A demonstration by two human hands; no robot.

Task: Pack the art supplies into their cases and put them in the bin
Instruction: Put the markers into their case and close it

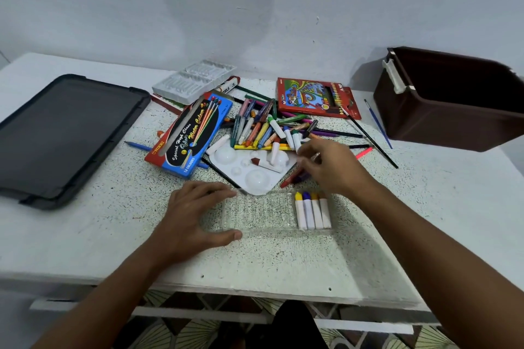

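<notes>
A clear plastic crayon tray (255, 212) lies in front of me, with several white-wrapped crayons (312, 212) lined up at its right end. My left hand (195, 218) rests on the table, fingers and thumb spread against the tray's left end. My right hand (334, 170) reaches over a red crayon (289, 180) toward the loose pile of crayons and pencils (263, 127). Its fingertips are blurred, so I cannot tell if it holds one. A white paint palette (255, 178) lies between pile and tray. The brown bin (448, 102) stands open at the far right.
A blue-and-red watercolour box (192, 133) and a red coloured-pencil box (314, 99) flank the pile. A white moulded tray (195, 79) lies behind. A dark lid (62, 136) lies at the left. Thin brushes (371, 139) lie near the bin. The table's front edge is close.
</notes>
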